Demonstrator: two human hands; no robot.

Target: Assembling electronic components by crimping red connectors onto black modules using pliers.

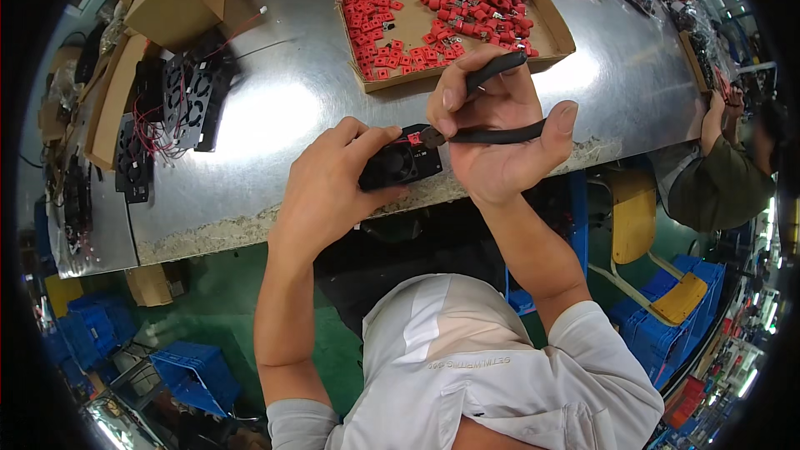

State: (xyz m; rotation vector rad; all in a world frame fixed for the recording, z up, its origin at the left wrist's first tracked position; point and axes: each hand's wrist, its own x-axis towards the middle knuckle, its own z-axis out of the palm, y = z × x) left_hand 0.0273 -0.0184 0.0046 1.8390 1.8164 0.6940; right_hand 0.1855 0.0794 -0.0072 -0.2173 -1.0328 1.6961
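My left hand (327,177) is closed round a black fan panel (427,165) and holds it over the front edge of the metal table. One round fan shows in the panel beside my fingers. In my right hand (502,129) are pliers (500,132) with black handles spread apart. The pliers' head (432,137) meets a small red plastic part (414,139) at the panel's upper edge. Whether the jaws grip that part I cannot tell. My left fingertips rest close to the red part.
Beyond my hands, a shallow cardboard tray (568,48) holds many small red parts. More fan panels (193,96) with red wires lie at the left by an open cardboard box (179,0). Another person's arm (713,129) reaches in at the right. A yellow chair (633,217) stands below.
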